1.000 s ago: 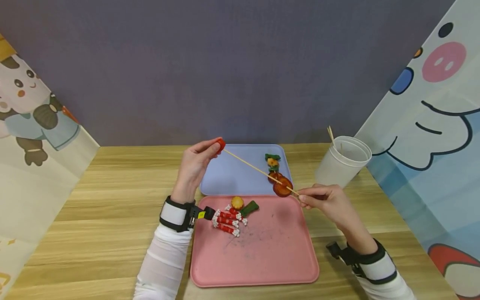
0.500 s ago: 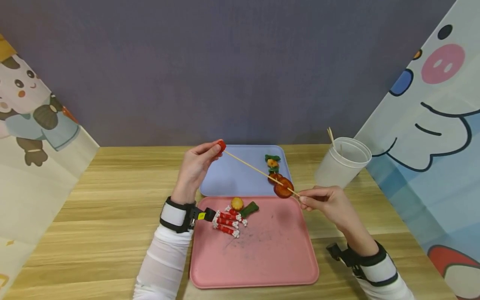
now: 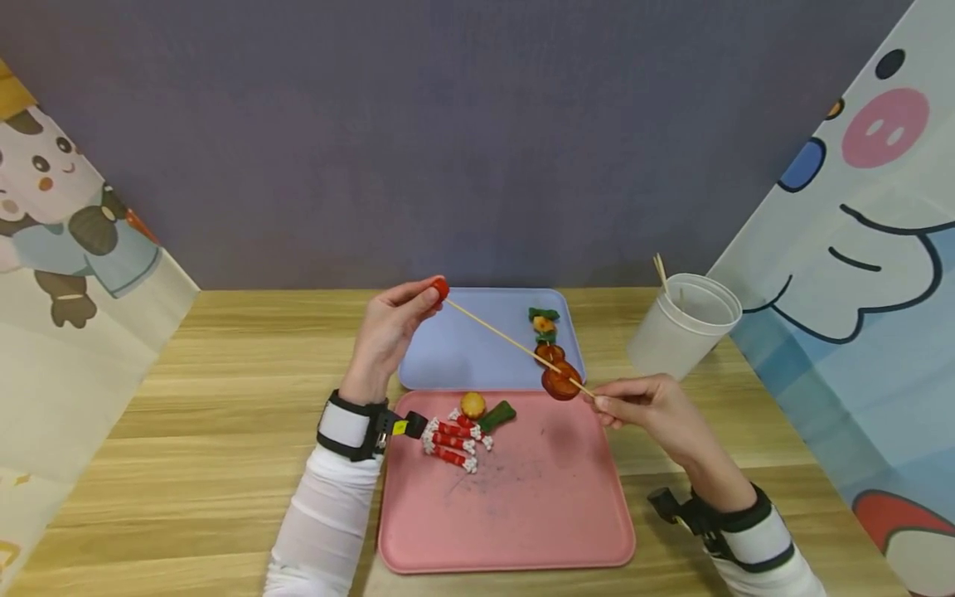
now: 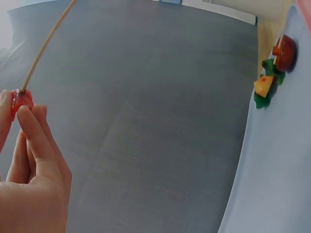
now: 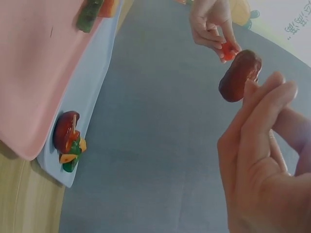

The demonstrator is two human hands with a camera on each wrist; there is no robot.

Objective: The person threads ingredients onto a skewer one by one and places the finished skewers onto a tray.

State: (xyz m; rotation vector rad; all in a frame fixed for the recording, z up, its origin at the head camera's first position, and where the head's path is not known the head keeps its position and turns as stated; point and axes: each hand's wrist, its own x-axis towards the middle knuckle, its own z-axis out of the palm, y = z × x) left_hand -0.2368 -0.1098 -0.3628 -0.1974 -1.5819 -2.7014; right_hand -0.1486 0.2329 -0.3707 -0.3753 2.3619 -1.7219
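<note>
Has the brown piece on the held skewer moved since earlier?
Yes, slightly: lower in the head view, where the brown piece now hides more of the pink tray.

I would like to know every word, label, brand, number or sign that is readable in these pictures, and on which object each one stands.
None can be read with certainty.
Dark characters on the pale wall panel: too blurred and turned to read.
Yellow tag by the left wrist band: any marking is too small to read.
</note>
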